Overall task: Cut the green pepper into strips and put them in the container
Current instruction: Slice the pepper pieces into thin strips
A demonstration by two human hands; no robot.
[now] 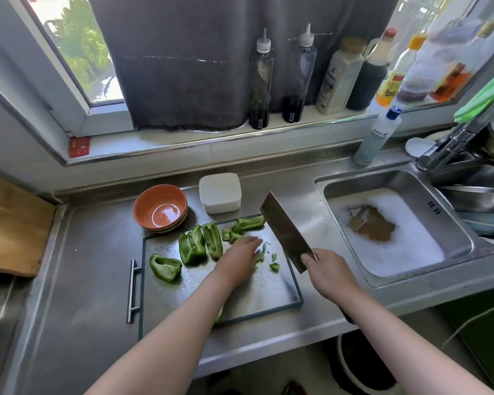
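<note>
Rests the left hand (241, 253), fingers laid out fairly straight, over small green pepper bits (274, 266) on the cutting board (263, 289). Grips the cleaver (285, 233) by its handle in the right hand (321, 269), with the blade raised off the board and slanting away just right of the left fingertips. Shows larger pepper pieces (193, 248) just left of the left hand and more beyond its fingertips, the white container (220, 192) farther beyond that hand beside an orange bowl (154, 201), and a foamy sink (382, 181) right of the right hand.
</note>
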